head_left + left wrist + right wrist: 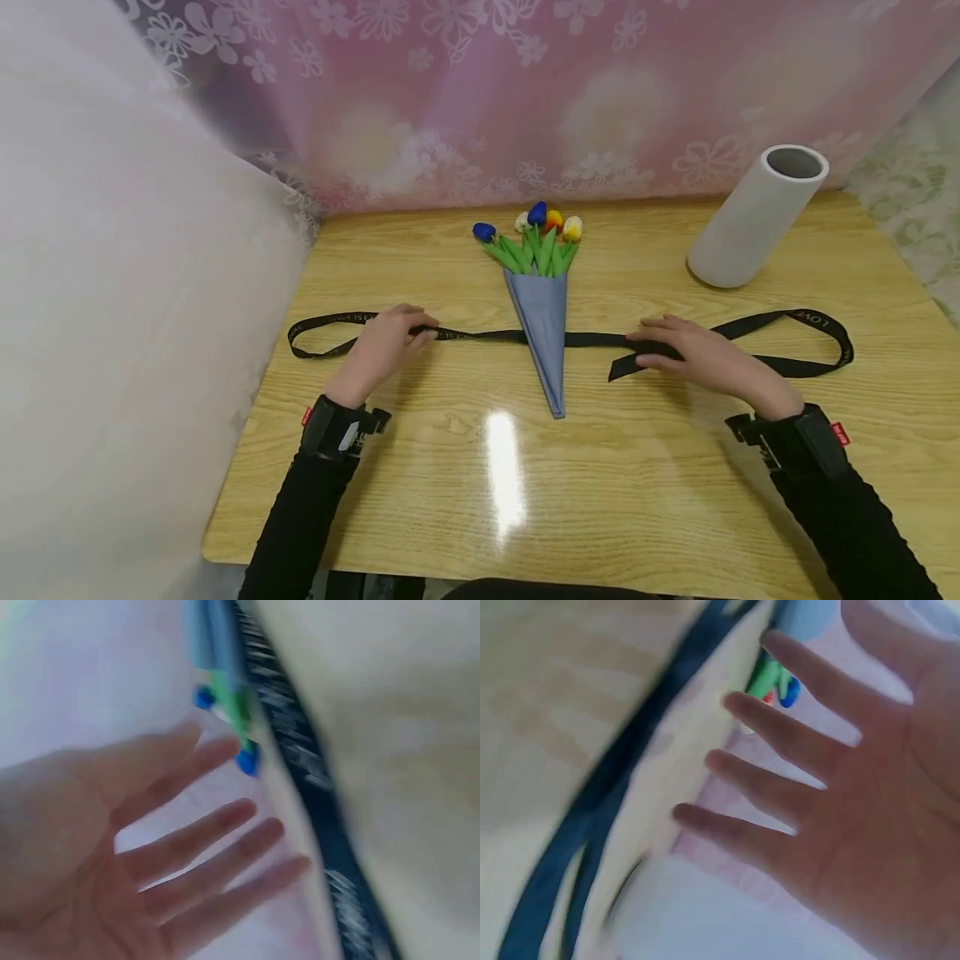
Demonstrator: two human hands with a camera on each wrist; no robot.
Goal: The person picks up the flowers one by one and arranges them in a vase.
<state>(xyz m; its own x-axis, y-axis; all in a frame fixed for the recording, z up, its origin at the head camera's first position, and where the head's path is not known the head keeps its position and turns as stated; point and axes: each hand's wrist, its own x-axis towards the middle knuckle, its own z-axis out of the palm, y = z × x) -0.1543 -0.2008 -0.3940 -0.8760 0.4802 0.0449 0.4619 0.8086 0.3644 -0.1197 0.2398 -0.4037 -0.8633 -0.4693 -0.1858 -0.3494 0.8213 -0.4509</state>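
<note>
A bouquet of artificial tulips (pixel 537 214) in blue, white and orange-yellow lies at mid-table. Its stems go into a blue-grey wrapping cone (pixel 545 321) whose narrow tip points toward me. Beneath the cone runs a black ribbon (pixel 592 340) with printed letters, stretched left to right and looped at both sides. My left hand (pixel 381 346) is over the ribbon's left part; the left wrist view shows its fingers (pixel 217 832) extended and nothing held. Over the right part is my right hand (pixel 701 354), fingers spread in the right wrist view, the ribbon (pixel 630 765) lying beyond the fingertips.
A white cylindrical vase (pixel 753 221) stands at the back right of the wooden table (pixel 420 467). Behind the table hangs a pink flowered curtain (pixel 465 108). White fabric (pixel 112 292) borders the left side.
</note>
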